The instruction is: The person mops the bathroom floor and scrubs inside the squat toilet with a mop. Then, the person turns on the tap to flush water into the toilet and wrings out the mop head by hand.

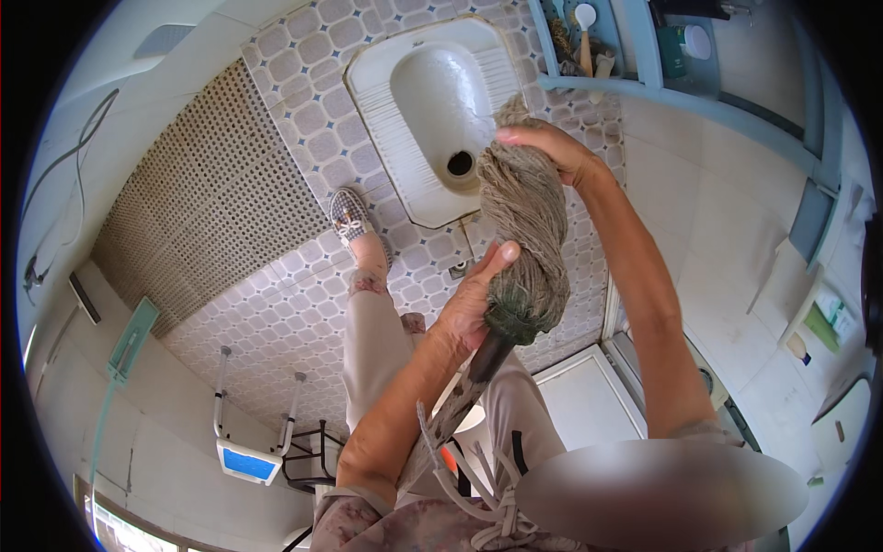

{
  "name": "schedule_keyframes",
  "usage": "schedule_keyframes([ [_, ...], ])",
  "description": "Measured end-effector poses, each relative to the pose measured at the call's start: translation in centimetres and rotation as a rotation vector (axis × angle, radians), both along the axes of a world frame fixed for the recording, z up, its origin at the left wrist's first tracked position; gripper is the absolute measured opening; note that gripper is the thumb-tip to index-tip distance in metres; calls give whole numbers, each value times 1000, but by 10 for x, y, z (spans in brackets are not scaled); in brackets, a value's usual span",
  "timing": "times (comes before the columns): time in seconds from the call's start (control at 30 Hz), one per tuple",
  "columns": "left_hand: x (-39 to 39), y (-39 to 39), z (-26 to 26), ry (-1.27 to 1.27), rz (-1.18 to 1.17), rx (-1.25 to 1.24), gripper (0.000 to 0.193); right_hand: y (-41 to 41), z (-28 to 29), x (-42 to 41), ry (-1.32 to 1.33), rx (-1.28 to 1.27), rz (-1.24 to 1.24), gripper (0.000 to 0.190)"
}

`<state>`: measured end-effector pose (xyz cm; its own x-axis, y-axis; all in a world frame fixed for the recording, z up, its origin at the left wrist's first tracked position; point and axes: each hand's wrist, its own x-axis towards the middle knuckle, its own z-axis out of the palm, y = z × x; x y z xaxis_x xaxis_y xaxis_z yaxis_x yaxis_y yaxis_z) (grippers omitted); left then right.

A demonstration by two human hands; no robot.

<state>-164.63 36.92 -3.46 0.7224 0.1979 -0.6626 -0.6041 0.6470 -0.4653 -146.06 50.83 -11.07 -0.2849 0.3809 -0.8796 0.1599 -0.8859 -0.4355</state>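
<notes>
A string mop head [528, 207], greyish-brown and twisted into a thick bundle, is held up between both hands. My right hand [548, 148] grips the strands near their far end, where a loose tuft sticks out. Around the base of the bundle, close to a dark green binding, my left hand [476, 297] is closed with the thumb up. The worn wooden mop handle [462, 400] runs back from there under my left forearm toward the body. Beyond and to the left of the mop lies a white ceramic squat toilet [441, 110], wet inside, partly covered by the strands.
Perforated mats [221, 186] cover the floor at left. A blue shelf [690, 100] with brushes and a green tub [676, 52] stands at upper right. A wall-mounted folding seat [248, 462] is at lower left. A floor drain [459, 269] lies before the toilet.
</notes>
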Motion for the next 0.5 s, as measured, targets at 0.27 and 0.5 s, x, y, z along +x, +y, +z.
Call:
schedule_keyframes([
  [0.27,29,5,4,204,-242,268,79,13,22,-27,-213,332,556,50],
  [0.5,55,-6,-21,387,-217,449,78,-6,21,-57,-590,658,1067,46],
])
